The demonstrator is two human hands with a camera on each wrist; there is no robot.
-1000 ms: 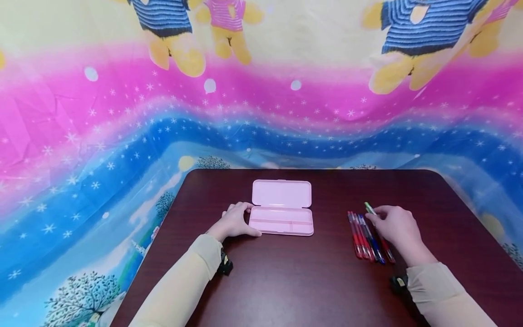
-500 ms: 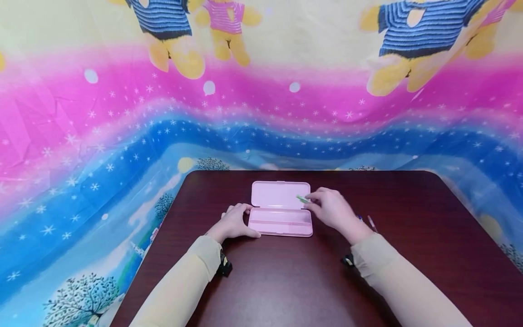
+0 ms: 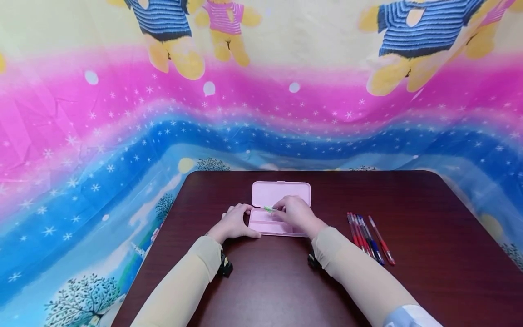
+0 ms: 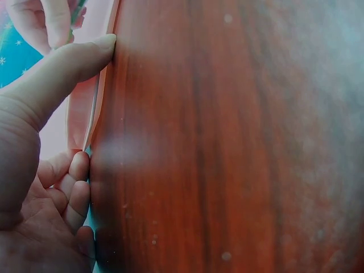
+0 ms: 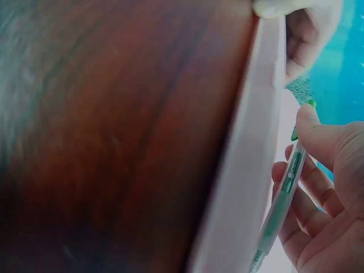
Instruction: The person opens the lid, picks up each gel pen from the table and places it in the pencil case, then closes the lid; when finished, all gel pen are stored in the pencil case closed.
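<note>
A pink pencil case (image 3: 269, 194) lies open on the dark wooden table (image 3: 286, 290), lid toward the far side. My left hand (image 3: 234, 222) grips the case's left end, thumb along its front edge (image 4: 85, 57). My right hand (image 3: 295, 213) hovers over the case's tray and pinches a green pen (image 3: 268, 209). In the right wrist view the green pen (image 5: 284, 193) lies along the fingers, just above the pink case (image 5: 244, 187). Several red and blue pens (image 3: 367, 238) lie in a row on the table to the right.
A bright cloth (image 3: 122, 127) with bears and stars hangs behind and around the table. The table's far edge (image 3: 306, 171) runs just behind the case's lid. Bare wood lies in front of the case and right of the pens.
My right hand picked the green pen from the pen row, carried it left, and now holds it low over the case's tray. The left hand has stayed on the case.
</note>
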